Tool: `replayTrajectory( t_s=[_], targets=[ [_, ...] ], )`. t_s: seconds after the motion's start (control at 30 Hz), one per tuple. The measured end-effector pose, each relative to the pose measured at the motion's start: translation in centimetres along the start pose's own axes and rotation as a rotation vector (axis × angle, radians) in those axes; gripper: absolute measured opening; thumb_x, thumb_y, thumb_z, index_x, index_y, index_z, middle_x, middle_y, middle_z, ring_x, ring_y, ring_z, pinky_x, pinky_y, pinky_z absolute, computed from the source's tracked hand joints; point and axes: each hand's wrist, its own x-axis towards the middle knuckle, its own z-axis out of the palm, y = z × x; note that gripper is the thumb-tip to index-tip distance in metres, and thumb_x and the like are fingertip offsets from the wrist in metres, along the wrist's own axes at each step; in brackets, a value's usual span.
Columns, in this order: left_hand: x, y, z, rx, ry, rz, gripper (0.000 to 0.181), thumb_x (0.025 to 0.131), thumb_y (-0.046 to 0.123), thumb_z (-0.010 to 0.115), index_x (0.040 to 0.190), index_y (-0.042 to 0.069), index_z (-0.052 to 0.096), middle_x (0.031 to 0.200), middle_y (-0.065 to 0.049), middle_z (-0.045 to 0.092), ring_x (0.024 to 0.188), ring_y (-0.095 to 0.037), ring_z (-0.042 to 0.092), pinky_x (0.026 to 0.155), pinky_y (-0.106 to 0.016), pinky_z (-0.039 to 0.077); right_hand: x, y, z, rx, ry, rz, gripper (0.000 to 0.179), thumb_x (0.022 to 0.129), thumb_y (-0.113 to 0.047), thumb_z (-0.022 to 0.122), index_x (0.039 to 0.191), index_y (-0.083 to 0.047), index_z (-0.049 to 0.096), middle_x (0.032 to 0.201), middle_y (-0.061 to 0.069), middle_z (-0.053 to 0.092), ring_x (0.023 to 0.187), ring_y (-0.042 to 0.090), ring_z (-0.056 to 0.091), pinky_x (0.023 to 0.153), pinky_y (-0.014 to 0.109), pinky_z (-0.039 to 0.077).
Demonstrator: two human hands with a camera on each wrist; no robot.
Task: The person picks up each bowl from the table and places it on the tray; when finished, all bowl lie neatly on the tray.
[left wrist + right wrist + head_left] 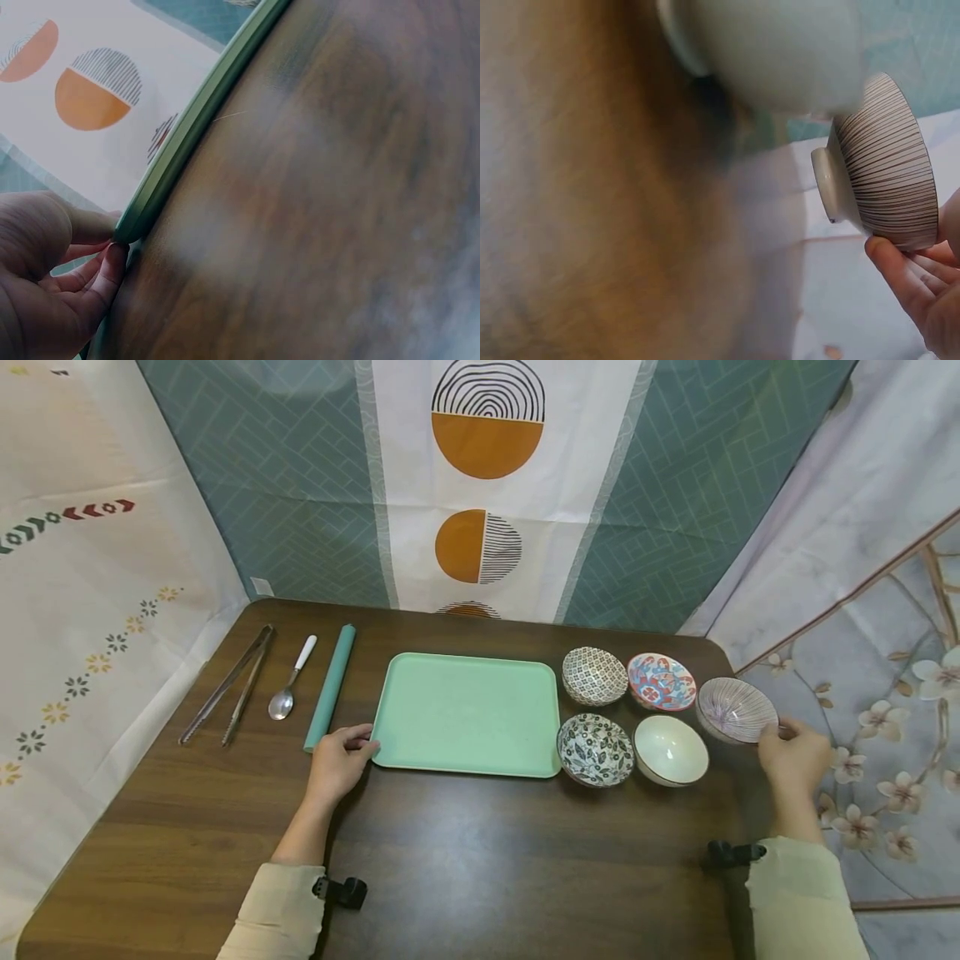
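Note:
A light green rectangular tray (465, 714) lies in the middle of the brown table. At its near left corner my left hand (341, 764) pinches the rim; the left wrist view has the thumb and fingertips (114, 264) on that corner of the tray (196, 124). To the far right, my right hand (797, 756) grips the rim of a bowl with thin purplish stripes (737, 710). In the right wrist view this striped bowl (889, 169) is seen from the side, its foot ring showing, with the fingers (900, 274) at its edge.
Beside the striped bowl stand a plain white bowl (671, 750), a red-and-blue bowl (662, 682), a floral black-and-white bowl (595, 750) and a brown-patterned bowl (595, 677). Left of the tray lie a teal roll (330, 689), a white-handled spoon (292, 677) and metal tongs (228, 685).

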Motion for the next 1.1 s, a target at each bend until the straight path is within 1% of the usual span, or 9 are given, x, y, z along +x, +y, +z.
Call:
replayTrajectory(
  t_s=[0.03,0.1,0.33,0.57,0.73,0.97,1.0,1.03,1.1],
  targets=[
    [0.0,0.0,0.0,-0.001,0.003,0.003,0.030,0.093,0.004,0.072,0.120,-0.007,0.070,0.106,-0.021,0.069,0.094,-0.031,0.067,0.071,-0.013,0.049,0.0,-0.4,-0.2,0.000,0.001,0.000,0.038,0.098,-0.016,0.051,0.124,0.007,0.068,0.110,0.030,0.070,0.059,0.002,0.047,0.057,0.020,0.036],
    [0.0,0.0,0.0,-0.001,0.007,0.007,0.029,0.092,0.004,0.072,0.120,-0.007,0.070,0.105,-0.022,0.069,0.094,-0.031,0.067,0.071,-0.014,0.049,0.1,-1.3,-0.6,0.004,-0.001,-0.001,0.039,0.098,-0.017,0.051,0.125,0.006,0.068,0.112,0.029,0.070,0.061,-0.005,0.040,0.057,0.019,0.035],
    [0.0,0.1,0.0,-0.004,-0.003,0.003,0.030,0.093,0.004,0.072,0.120,-0.007,0.070,0.106,-0.021,0.069,0.095,-0.031,0.068,0.071,-0.012,0.048,0.2,-4.0,-1.2,0.035,-0.039,-0.023,0.043,0.099,-0.022,0.049,0.130,0.003,0.066,0.120,0.025,0.069,0.065,-0.009,0.039,0.060,0.017,0.036],
    [-0.1,0.2,-0.1,-0.015,-0.003,0.006,0.030,0.093,0.004,0.072,0.120,-0.008,0.070,0.105,-0.022,0.069,0.095,-0.032,0.067,0.071,-0.013,0.049,-0.4,-7.1,-0.2,0.121,-0.063,-0.140,0.036,0.096,-0.014,0.055,0.122,0.007,0.070,0.103,0.025,0.073,0.055,-0.018,0.042,0.054,0.007,0.038],
    [-0.1,0.2,-0.1,-0.039,-0.003,-0.002,0.030,0.093,0.002,0.072,0.120,-0.009,0.069,0.107,-0.024,0.068,0.097,-0.033,0.067,0.071,-0.010,0.047,-1.1,-9.0,1.1,0.213,-0.115,-0.229,0.035,0.096,-0.010,0.054,0.119,0.013,0.068,0.103,0.032,0.070,0.050,-0.018,0.047,0.048,0.007,0.041],
    [-0.2,0.2,-0.1,-0.045,-0.016,-0.008,0.032,0.094,0.004,0.071,0.122,-0.009,0.068,0.108,-0.024,0.068,0.098,-0.033,0.067,0.073,-0.011,0.049,-2.2,-11.0,2.9,0.302,-0.192,-0.286,0.032,0.096,-0.004,0.054,0.117,0.015,0.067,0.099,0.033,0.069,0.046,-0.009,0.055,0.047,0.012,0.048],
    [-0.2,0.2,-0.1,-0.046,-0.015,-0.009,0.032,0.093,0.004,0.071,0.122,-0.009,0.068,0.108,-0.024,0.068,0.098,-0.033,0.067,0.073,-0.011,0.049,-2.4,-11.3,3.1,0.299,-0.193,-0.296,0.031,0.096,-0.004,0.055,0.117,0.014,0.068,0.098,0.032,0.070,0.051,-0.010,0.055,0.053,0.006,0.045],
    [-0.3,0.2,-0.2,-0.046,-0.016,-0.010,0.032,0.093,0.004,0.071,0.122,-0.009,0.068,0.108,-0.024,0.068,0.098,-0.033,0.067,0.072,-0.011,0.049,-2.6,-11.6,3.4,0.290,-0.186,-0.304,0.030,0.095,-0.005,0.056,0.116,0.012,0.070,0.098,0.031,0.071,0.056,-0.009,0.056,0.061,0.005,0.045],
    [-0.3,0.1,-0.2,-0.046,-0.015,-0.009,0.032,0.093,0.004,0.071,0.122,-0.009,0.068,0.108,-0.024,0.068,0.097,-0.033,0.067,0.072,-0.010,0.048,-2.9,-12.3,3.9,0.260,-0.171,-0.311,0.029,0.094,-0.007,0.058,0.114,0.007,0.073,0.098,0.025,0.074,0.062,-0.003,0.061,0.080,0.013,0.045]
  ],
)
